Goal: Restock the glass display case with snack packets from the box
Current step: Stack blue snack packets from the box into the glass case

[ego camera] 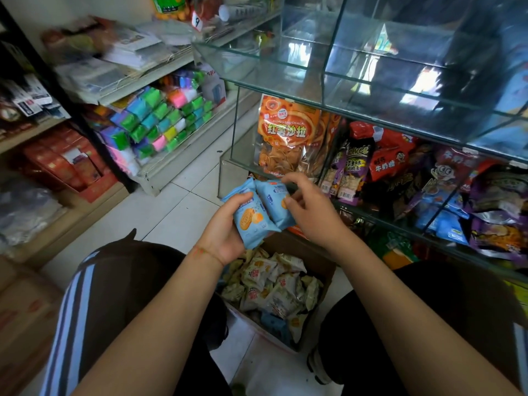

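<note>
Between both hands, above the box (320,284), sit two blue packets, side by side and touching. Left hand (225,224) grips the left packet (250,221) from below, thumb curled over its front, fingers behind. Right hand (311,212) pinches the right packet (275,201) at its right edge, thumb on the front, fingers curled over the top. Below the grip, the box stands open on the tile floor between the person's knees, full of pale packets (271,284), a few blue ones low down. Just behind the held packets is the glass case (323,90); its lower shelf holds an orange bag (288,132) right behind the right hand, purple and red bags further right. Top compartments of the case look bare. Left of the grip, well apart, a shelf carries colourful blocks (160,121).
</note>
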Tool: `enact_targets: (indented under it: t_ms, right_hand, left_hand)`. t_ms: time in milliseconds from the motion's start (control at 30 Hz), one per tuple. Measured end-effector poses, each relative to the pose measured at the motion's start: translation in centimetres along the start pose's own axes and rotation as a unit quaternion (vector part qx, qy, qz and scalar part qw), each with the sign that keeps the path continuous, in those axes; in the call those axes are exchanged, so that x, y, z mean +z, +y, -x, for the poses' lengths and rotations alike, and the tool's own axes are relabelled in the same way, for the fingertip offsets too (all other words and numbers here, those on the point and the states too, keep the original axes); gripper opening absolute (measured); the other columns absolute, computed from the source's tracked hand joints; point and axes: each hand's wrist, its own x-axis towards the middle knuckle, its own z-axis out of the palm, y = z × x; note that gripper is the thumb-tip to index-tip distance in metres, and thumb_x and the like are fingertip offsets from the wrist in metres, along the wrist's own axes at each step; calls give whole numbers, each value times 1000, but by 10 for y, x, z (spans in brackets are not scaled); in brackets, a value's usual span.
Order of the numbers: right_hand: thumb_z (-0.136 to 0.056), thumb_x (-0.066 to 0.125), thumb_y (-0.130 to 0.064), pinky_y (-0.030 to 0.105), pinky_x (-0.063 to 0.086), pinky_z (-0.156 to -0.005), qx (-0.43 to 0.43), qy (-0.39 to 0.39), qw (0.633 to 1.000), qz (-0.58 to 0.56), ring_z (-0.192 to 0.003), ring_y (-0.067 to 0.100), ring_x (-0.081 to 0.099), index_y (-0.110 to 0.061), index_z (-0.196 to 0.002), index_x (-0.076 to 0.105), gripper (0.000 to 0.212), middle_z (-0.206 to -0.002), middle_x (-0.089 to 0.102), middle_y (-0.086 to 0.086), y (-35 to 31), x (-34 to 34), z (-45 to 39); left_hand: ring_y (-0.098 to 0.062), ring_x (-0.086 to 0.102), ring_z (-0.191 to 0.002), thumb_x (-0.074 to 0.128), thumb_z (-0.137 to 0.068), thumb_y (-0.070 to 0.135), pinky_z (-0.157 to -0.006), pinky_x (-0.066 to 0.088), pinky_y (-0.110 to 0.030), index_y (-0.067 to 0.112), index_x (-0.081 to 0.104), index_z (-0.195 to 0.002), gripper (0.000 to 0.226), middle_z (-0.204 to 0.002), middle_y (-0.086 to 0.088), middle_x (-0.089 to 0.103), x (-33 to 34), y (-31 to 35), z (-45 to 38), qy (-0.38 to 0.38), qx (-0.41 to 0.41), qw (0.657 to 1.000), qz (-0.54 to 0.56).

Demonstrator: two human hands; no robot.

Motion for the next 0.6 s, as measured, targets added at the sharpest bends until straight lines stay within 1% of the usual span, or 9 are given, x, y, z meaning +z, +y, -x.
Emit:
enact_targets:
  t_ms: [100,167,233,300,367,433,500,567,600]
  right_hand:
    - [-100,43,-16,24,44,-76,-24,-72,996,38,-92,18,53,-41,-116,50,30,-112,44,5,-1,-3,2]
    - [-99,40,-10,24,40,-81,-16,-133,990,52,-92,14,49,-40,-111,53,35,-109,40,3,-1,-7,2]
    - [-95,41,-3,23,36,-76,-14,-171,983,64,-88,10,46,-41,-101,57,42,-105,40,1,2,-8,1]
    - [-90,43,0,26,36,-66,-20,-187,980,66,-77,14,48,-38,-94,62,42,-96,44,5,5,-7,0]
    - [-87,46,0,26,36,-56,-17,-196,979,49,-62,15,45,-31,-91,67,37,-81,47,6,6,-7,-2]
    - [-87,49,-5,22,34,-51,-8,-196,980,22,-54,11,40,-29,-89,69,31,-71,46,4,7,-9,-2]
    - [-89,54,-15,21,34,-54,-13,-177,984,11,-56,8,41,-31,-87,69,22,-71,47,1,8,-10,-2]
    - [-88,58,-27,24,34,-62,-30,-130,991,18,-70,7,42,-36,-83,65,12,-76,48,-4,8,-14,-1]
    - [-88,59,-32,24,34,-67,-37,-106,993,21,-76,7,42,-39,-81,63,11,-80,48,-8,5,-20,0]
  left_hand:
    - [-25,71,-81,50,-95,25,-69,59,-36,11,63,-114,28,-96,-13,72,1,-1,1,-3,9,1000,-12]
    - [-23,71,-74,47,-98,24,-63,58,-34,11,64,-108,24,-87,-11,73,1,-1,1,4,9,1000,-23]
    - [-22,71,-70,47,-98,23,-59,58,-33,12,64,-105,21,-82,-10,73,2,-1,1,14,7,999,-38]
    - [-22,72,-69,49,-97,22,-60,59,-34,13,64,-102,19,-81,-9,73,2,-2,1,25,4,998,-58]
    - [-21,72,-70,50,-96,22,-63,60,-34,13,64,-103,18,-82,-9,73,2,-3,0,33,-4,996,-77]
    - [-22,71,-73,53,-94,24,-64,59,-34,12,64,-104,19,-85,-10,73,1,-3,-1,40,-17,996,-83]
    - [-25,70,-77,57,-92,26,-68,59,-36,13,64,-103,19,-90,-12,72,0,-3,-3,44,-20,995,-88]
    - [-27,69,-79,61,-91,27,-74,58,-39,14,65,-102,18,-95,-14,71,0,-2,-4,63,-2,991,-120]
    - [-28,69,-79,64,-89,28,-75,57,-40,13,65,-103,20,-96,-16,71,3,-1,-5,83,15,984,-157]
